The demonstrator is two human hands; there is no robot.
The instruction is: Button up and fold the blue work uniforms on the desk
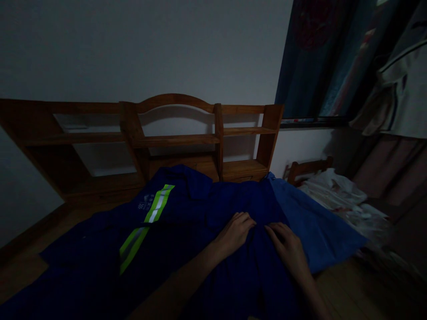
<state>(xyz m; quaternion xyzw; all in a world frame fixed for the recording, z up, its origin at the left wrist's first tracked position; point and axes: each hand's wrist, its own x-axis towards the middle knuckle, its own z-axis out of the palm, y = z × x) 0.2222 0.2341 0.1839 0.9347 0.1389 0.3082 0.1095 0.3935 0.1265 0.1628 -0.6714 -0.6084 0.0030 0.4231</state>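
A dark blue work jacket [187, 209] with a yellow-green and silver reflective strip [155, 209] and small pale print lies spread before me. Dark blue cloth continues under both hands, and I cannot tell whether it is the same garment. On that blue cloth [243, 200], my left hand [235, 231] has its fingers bent and pinched on the fabric. A short gap to the right, my right hand [286, 244] also pinches the cloth between thumb and fingers. Creases run down from between the two hands. The light is dim.
A wooden headboard with shelves [176, 141] stands behind the clothes against a pale wall. Lighter blue cloth [310, 222] lies at the right. Beyond it are white plastic bags [336, 191] by a wooden chair back [308, 166]. A pale garment [407, 93] hangs by the window.
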